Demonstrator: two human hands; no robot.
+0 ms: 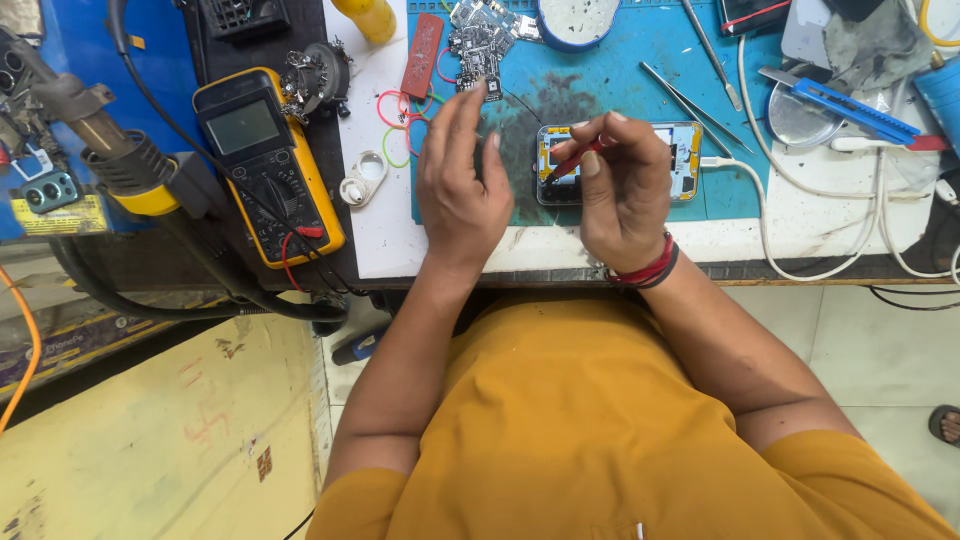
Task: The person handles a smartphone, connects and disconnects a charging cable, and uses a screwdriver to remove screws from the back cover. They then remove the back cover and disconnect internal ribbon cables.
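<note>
Two hands work at the opened phone (pixel 668 150), lying lengthwise across the worktop (pixel 440 240): right hand (pixel 625 190) pinches a red probe (pixel 572 162) onto its left end; left hand (pixel 462 180) hovers just left, fingers loosely spread, holding nothing.

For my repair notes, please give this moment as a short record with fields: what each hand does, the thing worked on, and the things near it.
Right hand: the right hand holds a thin red probe, tip down on the opened phone.
Left hand: the left hand is raised, fingers open, holding nothing, beside the phone.
Surface: blue mat on a white table.
Left of hands: yellow meter, coloured rubber bands.
Behind: circuit boards, tweezers.
Right: white cable, blue knife.
</note>
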